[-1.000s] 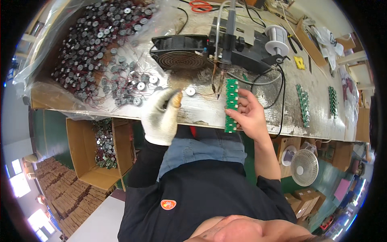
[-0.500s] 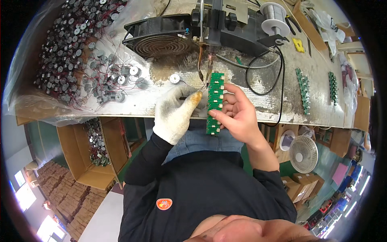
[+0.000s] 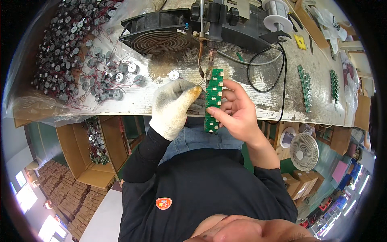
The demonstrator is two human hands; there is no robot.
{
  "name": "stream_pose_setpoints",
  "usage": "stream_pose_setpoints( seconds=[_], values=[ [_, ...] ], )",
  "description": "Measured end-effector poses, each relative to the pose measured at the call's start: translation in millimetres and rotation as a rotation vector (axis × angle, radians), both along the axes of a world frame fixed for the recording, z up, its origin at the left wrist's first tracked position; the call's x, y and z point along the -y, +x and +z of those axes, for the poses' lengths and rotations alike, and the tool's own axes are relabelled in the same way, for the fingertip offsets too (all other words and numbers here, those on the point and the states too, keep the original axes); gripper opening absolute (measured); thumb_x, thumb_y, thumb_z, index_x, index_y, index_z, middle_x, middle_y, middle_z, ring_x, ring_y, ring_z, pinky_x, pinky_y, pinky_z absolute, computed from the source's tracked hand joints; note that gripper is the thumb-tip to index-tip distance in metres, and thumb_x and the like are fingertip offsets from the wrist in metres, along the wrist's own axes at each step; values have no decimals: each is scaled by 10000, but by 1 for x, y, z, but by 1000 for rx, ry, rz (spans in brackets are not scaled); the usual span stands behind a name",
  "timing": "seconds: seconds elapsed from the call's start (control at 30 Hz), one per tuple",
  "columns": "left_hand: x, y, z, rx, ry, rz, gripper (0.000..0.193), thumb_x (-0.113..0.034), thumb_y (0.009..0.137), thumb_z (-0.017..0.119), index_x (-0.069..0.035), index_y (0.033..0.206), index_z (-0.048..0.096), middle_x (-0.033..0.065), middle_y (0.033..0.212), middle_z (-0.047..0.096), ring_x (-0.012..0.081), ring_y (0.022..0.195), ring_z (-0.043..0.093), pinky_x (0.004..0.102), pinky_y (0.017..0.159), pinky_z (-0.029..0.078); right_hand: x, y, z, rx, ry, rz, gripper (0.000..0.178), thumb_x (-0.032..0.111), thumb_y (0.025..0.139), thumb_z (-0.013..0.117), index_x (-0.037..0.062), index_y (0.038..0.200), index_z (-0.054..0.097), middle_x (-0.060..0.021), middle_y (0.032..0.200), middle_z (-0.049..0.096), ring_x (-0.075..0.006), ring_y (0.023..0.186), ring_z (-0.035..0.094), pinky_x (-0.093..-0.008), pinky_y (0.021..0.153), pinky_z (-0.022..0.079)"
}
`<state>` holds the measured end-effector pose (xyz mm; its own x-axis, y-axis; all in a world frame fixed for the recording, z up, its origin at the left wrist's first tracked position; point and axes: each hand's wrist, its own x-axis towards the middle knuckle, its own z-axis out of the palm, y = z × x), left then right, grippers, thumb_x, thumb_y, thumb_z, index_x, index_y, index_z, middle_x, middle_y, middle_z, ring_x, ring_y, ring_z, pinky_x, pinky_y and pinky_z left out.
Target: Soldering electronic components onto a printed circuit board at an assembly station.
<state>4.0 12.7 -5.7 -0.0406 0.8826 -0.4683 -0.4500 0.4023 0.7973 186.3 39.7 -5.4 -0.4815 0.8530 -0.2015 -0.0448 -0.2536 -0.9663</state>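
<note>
My right hand (image 3: 238, 117), bare, grips a long green circuit board strip (image 3: 214, 97) upright in front of me, thumb on its face and fingers behind. Small pale parts run along the strip. My left hand (image 3: 172, 108), in a white glove with a stained thumb, pinches thin wires (image 3: 203, 82) at the strip's left edge; their ends are too small to make out. A small round silver motor (image 3: 173, 75) lies just beyond that glove. The soldering iron (image 3: 211, 58) points down at the strip's top end, with a thin solder feed tube (image 3: 200, 60) beside it.
Heaped motors (image 3: 60, 52) with red wires cover the table's left. A black fan (image 3: 159, 40) and a solder spool (image 3: 276, 12) stand at the back. Finished-looking board strips (image 3: 305, 88) lie right, past a black cable (image 3: 283, 84). A cardboard box (image 3: 86, 161) sits below left.
The board strip has shifted slightly up and left in my right hand's grip. My left hand has moved slightly left with it.
</note>
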Motion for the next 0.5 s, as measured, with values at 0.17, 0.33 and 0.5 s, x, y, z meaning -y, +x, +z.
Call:
stream_pose_setpoints(
  seconds=[0.17, 0.33, 0.5],
  values=[
    [1, -3, -6, -132, 105, -25, 168, -115, 896, 595, 43, 943, 623, 93, 844, 666, 131, 755, 637, 263, 678, 516, 0, -1, 2, 3, 19, -12, 564, -34, 809, 676, 0, 1291, 383, -74, 963, 626, -35, 673, 576, -167, 532, 410],
    [1, 1, 0, -22, 62, 7, 178, -130, 899, 599, 42, 935, 630, 91, 839, 667, 129, 751, 635, 256, 671, 512, 0, -1, 2, 15, 15, -9, 559, -32, 812, 675, -2, 1287, 382, -76, 958, 629, -34, 674, 575, -167, 533, 411],
    [4, -1, -4, -111, 46, -41, 172, -142, 913, 569, 22, 959, 587, 118, 870, 656, 185, 730, 654, 286, 679, 537, 4, -1, -1, 3, -10, -13, 557, -34, 819, 667, -3, 1290, 372, -91, 960, 637, -34, 673, 576, -168, 539, 417]
  ],
)
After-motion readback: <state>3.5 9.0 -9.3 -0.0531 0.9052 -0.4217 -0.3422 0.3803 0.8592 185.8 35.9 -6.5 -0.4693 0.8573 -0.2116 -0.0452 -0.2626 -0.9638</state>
